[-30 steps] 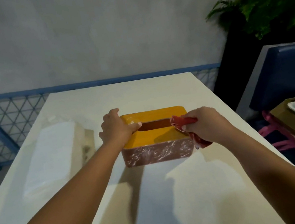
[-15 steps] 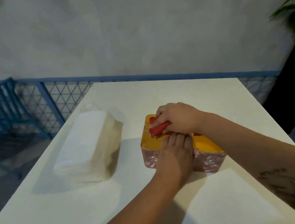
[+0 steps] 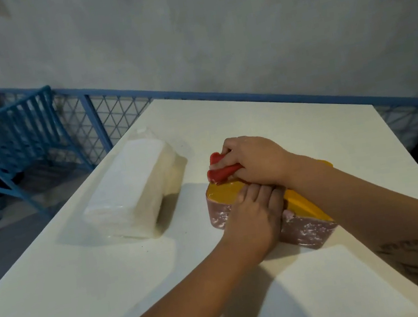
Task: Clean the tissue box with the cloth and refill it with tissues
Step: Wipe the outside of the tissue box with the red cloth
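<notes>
- The left hand (image 3: 253, 217) lies over the near side of the tissue box (image 3: 308, 227), right of centre in the frame. Its fingers are fairly straight and press on the yellow lid (image 3: 224, 193) to steady it.
- Just beyond, the right hand (image 3: 255, 161) curls its fingers tight round the bunched red cloth (image 3: 221, 173), pressed on the lid's far-left corner. I'd say wiping is under way, not finished.
- Left of centre, the wrapped tissue pack (image 3: 134, 195) lies on the table (image 3: 88, 303), seemingly unopened, so refilling is all yet to do.
</notes>
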Motion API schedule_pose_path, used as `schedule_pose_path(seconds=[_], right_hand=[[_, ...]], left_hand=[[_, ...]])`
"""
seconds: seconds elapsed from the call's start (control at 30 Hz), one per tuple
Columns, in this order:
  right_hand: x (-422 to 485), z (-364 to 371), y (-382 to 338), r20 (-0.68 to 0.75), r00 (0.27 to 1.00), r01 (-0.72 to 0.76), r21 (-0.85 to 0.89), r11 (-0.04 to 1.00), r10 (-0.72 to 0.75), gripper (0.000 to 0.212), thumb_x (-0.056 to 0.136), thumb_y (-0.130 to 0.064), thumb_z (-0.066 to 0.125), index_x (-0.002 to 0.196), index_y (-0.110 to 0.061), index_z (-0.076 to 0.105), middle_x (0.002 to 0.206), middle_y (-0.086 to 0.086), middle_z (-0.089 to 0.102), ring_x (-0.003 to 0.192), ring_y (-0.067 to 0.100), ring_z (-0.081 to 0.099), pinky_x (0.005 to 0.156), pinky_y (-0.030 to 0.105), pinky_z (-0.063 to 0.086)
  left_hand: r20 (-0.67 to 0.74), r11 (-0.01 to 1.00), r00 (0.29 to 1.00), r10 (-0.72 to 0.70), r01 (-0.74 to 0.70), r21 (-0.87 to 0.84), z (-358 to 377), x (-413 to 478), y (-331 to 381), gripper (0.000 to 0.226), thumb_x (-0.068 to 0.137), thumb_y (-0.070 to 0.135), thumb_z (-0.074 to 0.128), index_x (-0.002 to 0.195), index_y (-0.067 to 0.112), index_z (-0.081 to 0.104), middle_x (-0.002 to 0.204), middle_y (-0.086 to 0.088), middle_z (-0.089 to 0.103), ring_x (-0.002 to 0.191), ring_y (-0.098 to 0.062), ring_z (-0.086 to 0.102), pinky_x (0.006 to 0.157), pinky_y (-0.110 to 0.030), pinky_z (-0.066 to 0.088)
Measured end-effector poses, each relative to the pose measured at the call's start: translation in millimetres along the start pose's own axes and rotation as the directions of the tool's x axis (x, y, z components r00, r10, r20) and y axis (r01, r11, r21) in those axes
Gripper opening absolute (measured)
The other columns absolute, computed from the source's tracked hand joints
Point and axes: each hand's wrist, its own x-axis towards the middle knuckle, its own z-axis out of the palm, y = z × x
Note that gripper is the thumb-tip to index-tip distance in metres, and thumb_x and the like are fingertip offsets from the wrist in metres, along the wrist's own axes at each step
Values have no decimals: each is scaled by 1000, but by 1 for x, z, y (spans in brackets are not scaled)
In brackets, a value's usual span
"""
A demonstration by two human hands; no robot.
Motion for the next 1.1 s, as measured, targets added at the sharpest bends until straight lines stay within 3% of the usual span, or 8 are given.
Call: schedule_pose_path(seconds=[0.13, 0.33, 0.47, 0.6, 0.83, 0.9, 1.03, 1.1], right_hand=[[-2, -7, 5, 40, 999, 36, -35, 999, -35, 43, 94, -28, 52, 133, -43, 47, 123, -4, 51, 110, 16, 48, 90, 27, 40], [17, 0, 2, -107, 969, -238, -134, 962, 224, 37, 94, -33, 52, 132, -34, 52, 112, 3, 53, 100, 20, 55, 77, 26, 39], [8, 1, -7, -54, 994, -97, -26, 995, 95, 36, 93, -32, 53, 128, -35, 56, 115, 0, 52, 104, 19, 52, 85, 30, 42], [-1, -7, -10, 83, 992, 89, 70, 994, -95, 41, 90, -22, 58, 127, -40, 56, 122, -7, 52, 109, 14, 47, 88, 25, 38], [12, -8, -10, 3, 999, -38, -45, 998, 38, 39, 93, -33, 52, 132, -36, 51, 117, -1, 53, 107, 19, 51, 84, 28, 40], [10, -5, -17, 1, 1000, 22, -33, 999, -22, 37, 93, -33, 53, 129, -37, 54, 115, -3, 53, 106, 17, 50, 83, 28, 39], [0, -8, -24, 76, 974, 212, 7, 977, -212, 40, 91, -20, 56, 124, -44, 57, 119, -10, 52, 108, 10, 44, 82, 21, 28], [-1, -13, -23, 109, 965, 240, 14, 971, -241, 40, 90, -19, 58, 123, -42, 59, 120, -11, 53, 110, 10, 44, 85, 21, 29]], left_hand=[[65, 1000, 998, -15, 14, 8, -5, 1, 1, 45, 93, 34, 33, 112, 6, 62, 98, -11, 67, 89, -28, 62, 85, -34, 37], [61, 1000, 998, -20, 21, -21, -5, 2, 1, 48, 96, 37, 29, 108, 6, 63, 101, -12, 66, 96, -29, 60, 88, -34, 39], [3, 1000, 1000, -9, 9, -23, -1, 1, 0, 32, 92, 32, 39, 96, 8, 59, 84, -10, 63, 78, -28, 59, 79, -36, 44], [22, 999, 999, -31, 29, 46, -2, -1, 1, 36, 90, 32, 40, 97, 8, 66, 86, -9, 66, 80, -27, 62, 82, -34, 42], [70, 999, 997, -20, 16, 46, -6, 0, 2, 38, 90, 33, 36, 98, 8, 64, 85, -9, 64, 82, -26, 59, 86, -33, 37], [164, 996, 985, -61, 49, 74, -12, 4, 5, 40, 89, 33, 33, 96, 11, 65, 88, -7, 66, 84, -26, 62, 88, -33, 36], [354, 981, 930, -104, 38, 190, -20, 6, 7, 57, 93, 33, 14, 131, 8, 46, 130, -14, 54, 125, -30, 44, 106, -38, 28], [327, 983, 936, -130, 78, 168, -23, 4, 10, 53, 89, 34, 21, 114, 10, 60, 109, -11, 66, 106, -29, 58, 93, -36, 34]])
